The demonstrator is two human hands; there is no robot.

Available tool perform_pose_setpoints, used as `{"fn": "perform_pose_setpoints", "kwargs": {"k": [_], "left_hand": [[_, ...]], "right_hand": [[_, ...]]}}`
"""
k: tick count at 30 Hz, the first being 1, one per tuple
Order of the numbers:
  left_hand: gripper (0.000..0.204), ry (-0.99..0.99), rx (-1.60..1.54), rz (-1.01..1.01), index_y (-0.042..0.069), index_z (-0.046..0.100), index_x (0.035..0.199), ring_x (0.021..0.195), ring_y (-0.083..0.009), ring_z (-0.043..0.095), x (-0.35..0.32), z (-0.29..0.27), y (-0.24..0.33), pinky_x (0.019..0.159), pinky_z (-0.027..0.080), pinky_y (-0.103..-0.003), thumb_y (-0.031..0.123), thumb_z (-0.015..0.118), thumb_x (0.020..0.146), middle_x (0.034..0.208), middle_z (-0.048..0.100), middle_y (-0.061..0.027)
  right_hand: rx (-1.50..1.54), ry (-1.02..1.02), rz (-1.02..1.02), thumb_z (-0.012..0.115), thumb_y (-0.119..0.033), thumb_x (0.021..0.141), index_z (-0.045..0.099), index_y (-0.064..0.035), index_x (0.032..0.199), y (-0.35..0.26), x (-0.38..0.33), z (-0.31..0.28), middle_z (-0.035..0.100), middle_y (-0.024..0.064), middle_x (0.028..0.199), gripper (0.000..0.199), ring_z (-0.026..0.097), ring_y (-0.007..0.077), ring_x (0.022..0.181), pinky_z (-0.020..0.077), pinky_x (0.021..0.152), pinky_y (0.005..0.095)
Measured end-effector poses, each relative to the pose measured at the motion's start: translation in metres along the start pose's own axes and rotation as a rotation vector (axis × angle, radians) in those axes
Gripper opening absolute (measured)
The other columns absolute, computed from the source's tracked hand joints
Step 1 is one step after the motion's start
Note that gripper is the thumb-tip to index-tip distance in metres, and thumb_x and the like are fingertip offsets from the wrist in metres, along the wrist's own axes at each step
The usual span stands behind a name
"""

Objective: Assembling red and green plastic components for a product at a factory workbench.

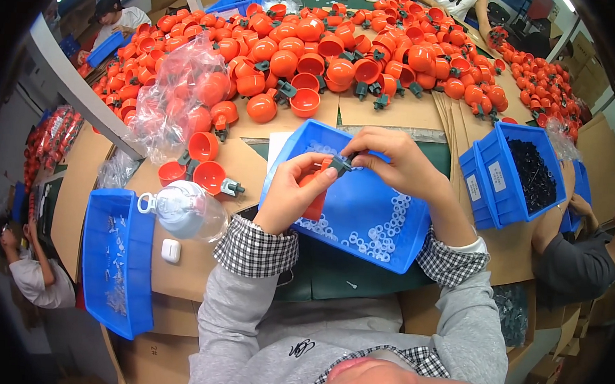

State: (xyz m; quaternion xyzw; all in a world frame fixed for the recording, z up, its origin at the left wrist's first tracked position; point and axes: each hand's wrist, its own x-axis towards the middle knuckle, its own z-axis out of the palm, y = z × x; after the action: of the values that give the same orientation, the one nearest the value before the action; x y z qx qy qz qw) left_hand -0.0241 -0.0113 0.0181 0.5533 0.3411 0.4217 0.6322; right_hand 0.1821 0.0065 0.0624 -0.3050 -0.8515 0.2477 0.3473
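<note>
- Hands meet over the blue bin of clear rings; your left hand is clamped around an orange cup.
- Your right hand pinches the cup's grey stem piece, just up and right of your left grip.
- Stem axis points toward your right fingertips.

Cardboard-covered table bears orange cups, blue bins.

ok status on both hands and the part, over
Left hand gripping orange cup part. Right hand pinching its grey stem. Both over blue bin of clear rings. Nothing in the way.
</note>
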Motion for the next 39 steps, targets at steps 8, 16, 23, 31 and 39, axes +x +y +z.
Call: {"fn": "perform_pose_setpoints", "kwargs": {"k": [8, 16, 23, 31, 39], "left_hand": [[0.029, -0.022, 0.006, 0.057, -0.001, 0.059, 0.105, 0.076, -0.0048, 0.054, -0.003, -0.001, 0.002, 0.067, 0.043, -0.018, 0.02, 0.063, 0.085, 0.086, 0.062, -0.002], [0.028, -0.017, 0.036, 0.124, -0.002, 0.059, 0.105, 0.071, -0.0044, 0.052, -0.003, 0.0, -0.001, 0.062, 0.042, -0.018, 0.018, 0.063, 0.085, 0.083, 0.061, -0.002], [0.029, 0.006, 0.098, 0.205, -0.002, 0.058, 0.106, 0.071, -0.0044, 0.051, -0.004, 0.002, 0.001, 0.062, 0.042, -0.018, 0.018, 0.063, 0.085, 0.083, 0.06, -0.0018], [0.03, -0.004, 0.104, 0.175, -0.003, 0.059, 0.105, 0.073, -0.0061, 0.054, -0.005, 0.003, 0.002, 0.064, 0.044, -0.02, 0.017, 0.065, 0.083, 0.084, 0.061, -0.0035], [0.031, 0.11, 0.289, 0.303, -0.002, 0.06, 0.104, 0.077, -0.0078, 0.057, -0.007, 0.01, 0.004, 0.068, 0.047, -0.021, 0.017, 0.067, 0.081, 0.088, 0.063, -0.0056]], "right_hand": [[0.069, -0.001, 0.017, 0.066, -0.001, 0.075, 0.064, 0.0003, 0.091, -0.004, -0.002, -0.003, 0.06, 0.0087, 0.075, 0.016, 0.057, 0.0179, 0.068, 0.0442, 0.061, 0.0276], [0.154, 0.02, 0.105, 0.067, -0.004, 0.076, 0.065, 0.0025, 0.09, -0.006, -0.004, -0.002, 0.062, 0.0072, 0.076, 0.015, 0.057, 0.0128, 0.07, 0.0449, 0.063, 0.0248], [0.284, 0.034, 0.213, 0.066, -0.003, 0.077, 0.065, 0.0034, 0.093, -0.01, -0.004, -0.002, 0.062, 0.0066, 0.079, 0.017, 0.057, 0.0103, 0.073, 0.0461, 0.066, 0.023], [0.167, -0.029, 0.202, 0.065, -0.001, 0.077, 0.065, 0.0033, 0.094, -0.013, -0.007, -0.007, 0.063, 0.0071, 0.081, 0.017, 0.058, 0.0104, 0.075, 0.0472, 0.068, 0.023], [0.22, 0.035, 0.299, 0.064, 0.0, 0.078, 0.065, 0.0027, 0.094, -0.015, -0.007, -0.004, 0.064, 0.0062, 0.082, 0.016, 0.058, 0.0094, 0.077, 0.0481, 0.07, 0.0234]]}}
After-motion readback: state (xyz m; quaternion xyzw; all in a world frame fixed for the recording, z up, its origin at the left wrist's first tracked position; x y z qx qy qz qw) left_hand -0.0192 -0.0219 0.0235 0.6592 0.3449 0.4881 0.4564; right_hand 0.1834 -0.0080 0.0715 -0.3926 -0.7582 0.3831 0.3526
